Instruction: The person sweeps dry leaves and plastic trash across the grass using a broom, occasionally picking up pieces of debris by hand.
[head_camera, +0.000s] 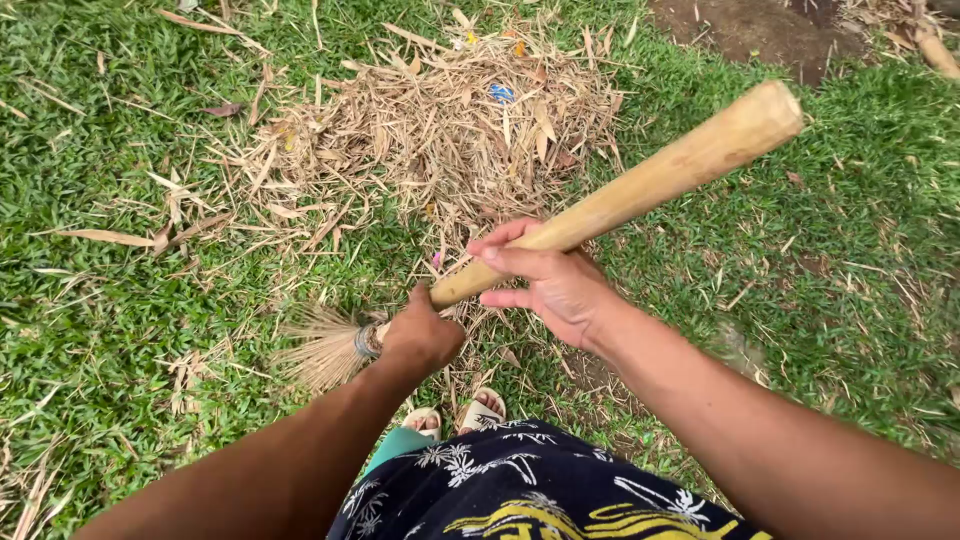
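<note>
I hold a broom with a thick pale wooden handle (660, 175) that slants up to the right. My left hand (420, 335) is closed around the handle low down, just above the metal band and the spread straw bristles (320, 345). My right hand (545, 280) grips the handle higher up, fingers wrapped over it. The bristles touch the grass at the near edge of a heap of dry bamboo leaves (440, 130).
Short green grass (120, 330) lies all around, with loose dry leaves scattered at the left. A bare dirt patch (750, 30) shows at the top right. My sandalled feet (460, 415) and dark patterned clothing (530, 490) are at the bottom.
</note>
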